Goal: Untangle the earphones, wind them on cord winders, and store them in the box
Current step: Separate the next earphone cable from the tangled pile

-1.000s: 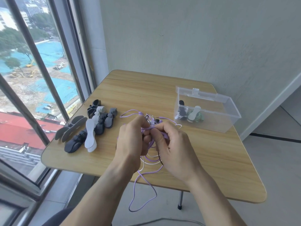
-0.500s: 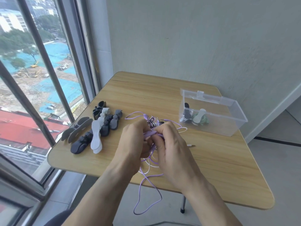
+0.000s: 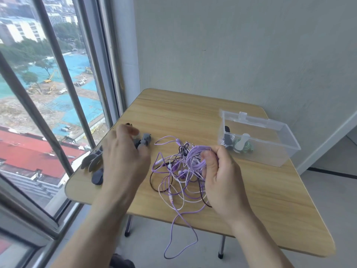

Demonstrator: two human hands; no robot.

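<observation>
Your right hand (image 3: 222,176) grips a wound bundle of lilac cord, part of the earphones (image 3: 181,171) tangled mid-table (image 3: 193,117); loose loops sprawl toward you and one long strand hangs off the near edge, pointing down to the floor. Your left hand (image 3: 123,157) hovers with relaxed fingers, holding nothing, over the cord winders (image 3: 144,141) piled along the table's window-side edge. The clear box (image 3: 274,136) sits lid-off near the far right corner, long axis running left to right, two wound winders inside. Bare wood lies behind the tangle.
</observation>
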